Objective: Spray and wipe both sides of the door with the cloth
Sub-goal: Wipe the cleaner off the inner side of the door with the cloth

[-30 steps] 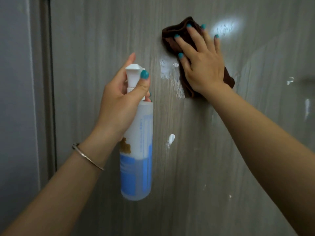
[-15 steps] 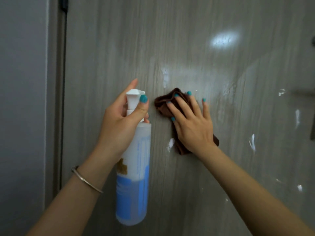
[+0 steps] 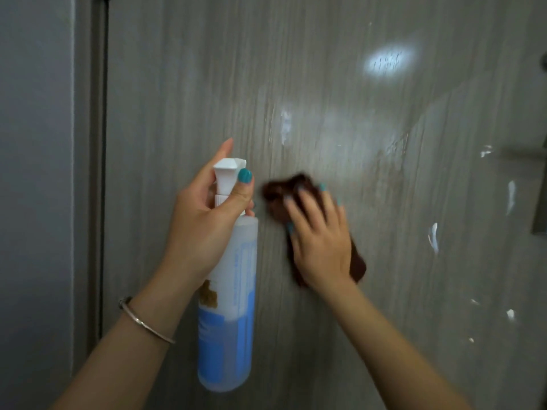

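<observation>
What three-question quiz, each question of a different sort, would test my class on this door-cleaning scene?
1. True or false: the left hand grips the bottle by its neck, under the white nozzle.
2. The right hand presses the cloth on: A) the door; B) the wall; C) the bottle.
3. Fill in: white smears show on the door to the ____ of the cloth.

Key: 1 true. 2 A. 3 right.
</observation>
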A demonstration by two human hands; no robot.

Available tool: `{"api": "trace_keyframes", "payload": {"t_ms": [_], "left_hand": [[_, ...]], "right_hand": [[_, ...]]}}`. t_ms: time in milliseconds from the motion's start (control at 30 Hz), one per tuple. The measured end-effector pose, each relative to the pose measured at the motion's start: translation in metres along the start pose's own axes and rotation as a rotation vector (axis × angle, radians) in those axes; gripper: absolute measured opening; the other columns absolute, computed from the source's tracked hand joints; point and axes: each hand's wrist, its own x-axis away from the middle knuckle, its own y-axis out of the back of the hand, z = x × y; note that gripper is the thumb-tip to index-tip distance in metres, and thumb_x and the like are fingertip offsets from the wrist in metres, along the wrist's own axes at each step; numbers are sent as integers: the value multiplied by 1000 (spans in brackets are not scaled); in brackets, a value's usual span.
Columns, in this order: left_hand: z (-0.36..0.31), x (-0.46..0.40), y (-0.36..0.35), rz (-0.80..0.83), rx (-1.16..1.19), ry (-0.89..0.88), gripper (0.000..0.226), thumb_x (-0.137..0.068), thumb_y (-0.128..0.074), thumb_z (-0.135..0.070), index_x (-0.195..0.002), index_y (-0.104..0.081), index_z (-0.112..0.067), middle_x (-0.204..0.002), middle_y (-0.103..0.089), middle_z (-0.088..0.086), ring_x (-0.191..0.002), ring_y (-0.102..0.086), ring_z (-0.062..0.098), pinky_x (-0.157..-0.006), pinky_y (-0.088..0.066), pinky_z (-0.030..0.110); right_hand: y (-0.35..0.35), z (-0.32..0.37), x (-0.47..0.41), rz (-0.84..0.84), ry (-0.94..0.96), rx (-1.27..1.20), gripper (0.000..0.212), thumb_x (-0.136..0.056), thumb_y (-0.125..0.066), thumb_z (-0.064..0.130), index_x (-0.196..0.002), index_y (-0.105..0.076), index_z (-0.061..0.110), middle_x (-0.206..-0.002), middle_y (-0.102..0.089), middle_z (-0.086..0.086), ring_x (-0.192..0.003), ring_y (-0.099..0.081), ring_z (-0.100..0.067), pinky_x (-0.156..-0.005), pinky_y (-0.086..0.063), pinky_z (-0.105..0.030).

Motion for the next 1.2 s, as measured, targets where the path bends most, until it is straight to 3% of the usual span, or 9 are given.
{"api": "trace_keyframes", "payload": {"t_ms": [133, 267, 500, 600, 833, 1100, 1200], "left_hand": [[10, 11, 9, -12, 2, 34, 54, -78, -60, -34, -129, -45, -43, -75, -58, 3, -68, -58, 13, -65, -52, 17], [13, 17, 16, -15, -30, 43, 51, -87, -60, -26, -133, -42, -40, -75, -59, 1, -66, -59, 7, -66, -50, 14], [18, 19, 23, -18, -41, 32, 57, -86, -60, -30, -139, -41, -37, -75, -59, -2, -67, -59, 6, -68, -50, 14], [28, 19, 22, -24, -31, 37, 51, -93, -59, -18, -137, -41, -35, -75, -57, 1, -65, -57, 7, -66, -51, 15], [35, 25, 26, -20, -53, 51, 60, -77, -61, -36, -134, -43, -38, -71, -58, -2, -67, -57, 10, -68, -53, 17], [31, 24, 35, -5, -60, 52, 59, -80, -61, -36, -137, -43, -40, -73, -60, -4, -68, -59, 9, -68, -52, 18], [30, 25, 37, -18, -41, 53, 52, -91, -60, -25, -138, -41, -39, -77, -59, 1, -71, -59, 13, -67, -52, 16]], "right_hand": [[-1, 15, 67, 87, 83, 27, 53, -88, -65, 21, -140, -55, 24, -147, -49, -4, -140, -37, -36, -113, -28, -50], [8, 0, 21, 91, 86, 63, 51, -92, -57, 25, -143, -52, 27, -149, -47, -4, -141, -37, -37, -114, -24, -53], [6, -15, -50, 8, -97, 31, 48, -98, -49, 21, -146, -47, 23, -154, -40, -7, -144, -30, -39, -115, -22, -54], [0, 3, -10, -6, -109, 36, 51, -96, -49, 19, -147, -46, 22, -154, -41, -8, -143, -31, -39, -114, -23, -54], [-6, 32, 103, 90, -35, 48, 53, -88, -59, 15, -141, -53, 21, -150, -42, -6, -142, -33, -39, -113, -26, -54], [1, 4, -25, 1, -189, 68, 54, -94, -50, 18, -147, -45, 25, -154, -39, -7, -144, -30, -39, -114, -20, -58], [-2, 7, -27, -17, -176, 92, 54, -95, -48, 18, -148, -43, 24, -155, -38, -7, -144, -29, -39, -115, -19, -58]]}}
